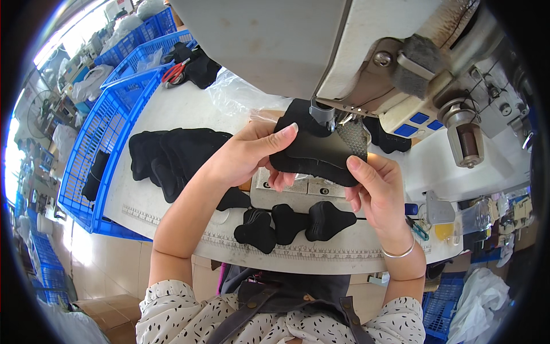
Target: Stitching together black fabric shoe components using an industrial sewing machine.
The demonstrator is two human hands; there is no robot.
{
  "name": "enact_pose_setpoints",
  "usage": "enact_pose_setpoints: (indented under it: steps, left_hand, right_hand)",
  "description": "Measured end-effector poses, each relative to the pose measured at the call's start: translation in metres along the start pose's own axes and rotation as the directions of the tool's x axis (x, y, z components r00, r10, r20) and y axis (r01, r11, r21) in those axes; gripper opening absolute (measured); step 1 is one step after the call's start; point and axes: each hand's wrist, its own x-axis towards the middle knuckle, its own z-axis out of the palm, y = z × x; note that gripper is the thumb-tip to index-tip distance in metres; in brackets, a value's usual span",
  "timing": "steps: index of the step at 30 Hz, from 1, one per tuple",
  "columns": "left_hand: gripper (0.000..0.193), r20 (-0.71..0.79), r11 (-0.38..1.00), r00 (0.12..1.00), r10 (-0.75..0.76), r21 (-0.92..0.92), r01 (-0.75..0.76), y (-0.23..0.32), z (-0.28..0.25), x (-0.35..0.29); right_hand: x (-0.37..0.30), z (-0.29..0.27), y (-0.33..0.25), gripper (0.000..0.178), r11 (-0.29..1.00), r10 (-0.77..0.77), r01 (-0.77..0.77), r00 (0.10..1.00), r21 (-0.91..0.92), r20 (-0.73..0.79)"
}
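Between my hands is a black fabric piece (321, 153), lifted off the table under the presser foot of a sewing machine (322, 114). My left hand (258, 150) pinches its left side, thumb on top and fingers beneath. At its lower right corner my right hand (375, 186) grips the edge between thumb and fingers. A grey mesh-like patch (354, 137) shows by the needle area. Small stacks of black cut pieces (329, 221) lie in front of my hands, and a larger pile of black pieces (175, 152) rests to the left of my left forearm.
Blue plastic baskets (114, 137) stand along the table's left edge. Red-handled scissors (175, 73) lie at the back left beside black fabric and clear plastic (235, 92). A ruler strip runs along the table's front. Small thread snips (418, 229) lie on the right.
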Motion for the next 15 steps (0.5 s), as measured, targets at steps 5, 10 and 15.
enact_pose_setpoints:
  steps: [5, 10, 15]
  left_hand:
    - [0.033, -0.162, 0.998, 0.985, -0.061, 0.003, 0.062, 0.007, 0.012, -0.002]
    - [0.020, -0.316, 0.999, 0.947, -0.051, -0.026, 0.045, 0.003, 0.026, -0.005]
    - [0.020, -0.289, 0.995, 0.957, 0.033, 0.100, -0.004, 0.004, 0.027, -0.007]
  right_hand:
    - [0.003, -0.002, 0.005, 0.028, 0.998, -0.006, 0.006, 1.000, -0.060, -0.001]
    - [0.002, -0.002, 0.005, 0.027, 0.995, -0.038, 0.039, 0.999, -0.090, 0.012]
    - [0.002, -0.002, 0.006, 0.030, 0.997, -0.023, 0.022, 1.000, -0.078, -0.018]
